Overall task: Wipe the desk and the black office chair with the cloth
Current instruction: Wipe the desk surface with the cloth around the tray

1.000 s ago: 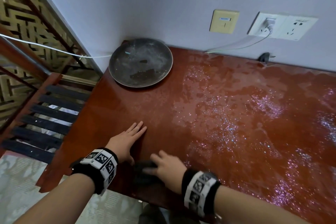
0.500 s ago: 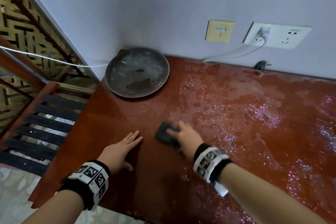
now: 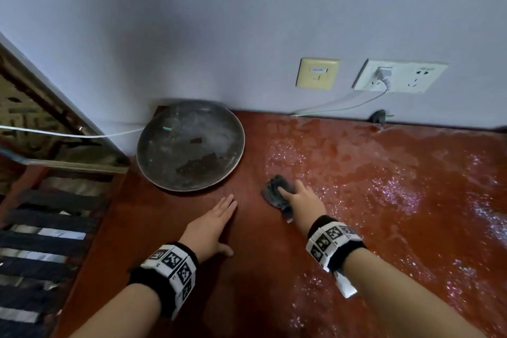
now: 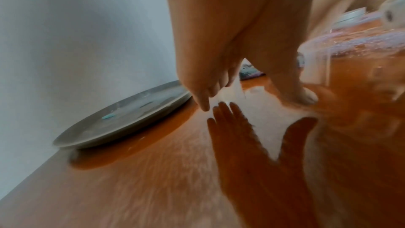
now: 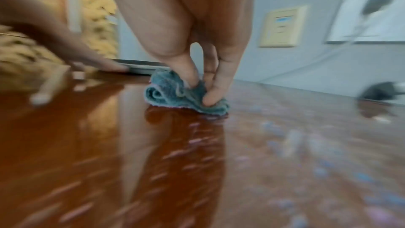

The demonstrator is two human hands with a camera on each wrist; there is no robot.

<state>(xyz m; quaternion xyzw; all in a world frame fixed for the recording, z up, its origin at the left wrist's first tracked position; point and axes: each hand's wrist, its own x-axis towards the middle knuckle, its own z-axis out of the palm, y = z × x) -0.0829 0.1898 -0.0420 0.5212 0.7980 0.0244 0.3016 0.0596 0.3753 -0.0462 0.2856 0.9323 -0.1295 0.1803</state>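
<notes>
The right hand [image 3: 303,200] presses a small, crumpled blue-grey cloth [image 3: 275,192] onto the glossy red-brown wooden desk [image 3: 356,228], thumb and fingers curled into its folds, as the right wrist view shows plainly; a second ago that hand and cloth were down at the desk's near edge, half a second ago they were partway up, and now they sit toward the middle of the left half, just right of the round, dusty grey metal tray [image 3: 190,145] in the far left corner; so the stroke has run from the near edge toward the wall. The left hand [image 3: 212,223] lies flat on the desk with its fingers straight and together, holding nothing, near the left edge and just short of the tray; it has kept that place across the stroke, apparently as a brace.

The strip between the two hands and along the left side looks dark and evenly shiny; the right half carries pale, glittering streaks, whether dust or wet film I cannot tell; judging by that, the left part is largely done and the wide right part remains. A black plug [image 3: 380,116] and pale cables [image 3: 343,107] lie along the far edge by the wall and would snag a long push. The black office chair is not in view; that half of the job is not yet begun, as far as these views show.
</notes>
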